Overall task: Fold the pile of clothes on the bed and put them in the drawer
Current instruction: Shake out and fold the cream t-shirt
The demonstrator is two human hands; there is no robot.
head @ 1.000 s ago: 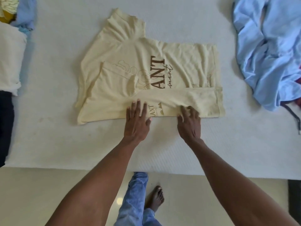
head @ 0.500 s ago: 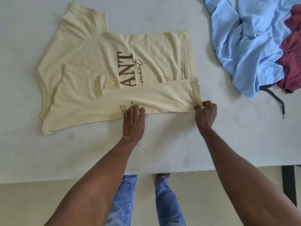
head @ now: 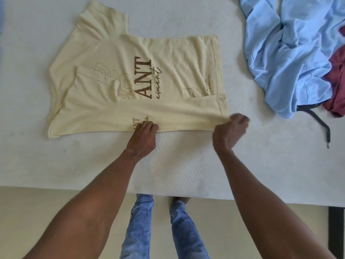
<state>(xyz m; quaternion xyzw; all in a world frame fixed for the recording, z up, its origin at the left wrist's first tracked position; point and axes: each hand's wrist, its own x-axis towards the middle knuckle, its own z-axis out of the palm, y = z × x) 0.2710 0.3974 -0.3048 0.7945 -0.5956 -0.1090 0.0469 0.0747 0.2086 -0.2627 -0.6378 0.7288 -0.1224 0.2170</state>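
A pale yellow T-shirt (head: pixel 173 71) with brown lettering lies flat on the white bed (head: pixel 186 161), its near long side folded over onto the print. My left hand (head: pixel 144 134) pinches the folded near edge at its middle, fingers curled on the cloth. My right hand (head: pixel 230 130) grips the hem corner of that same fold at the shirt's right end, and looks slightly blurred. One sleeve sticks out at the far left top.
A crumpled light blue garment (head: pixel 291 53) with a dark drawstring lies at the right, a maroon garment (head: pixel 337 79) partly under it. The bed's near edge runs across below my hands, with cream floor and my jeans-clad legs (head: pixel 141 227) beneath.
My right hand slid right along the folded edge to the hem corner and took hold of it. My left hand went from lying flat to pinching the edge. The view shifted.
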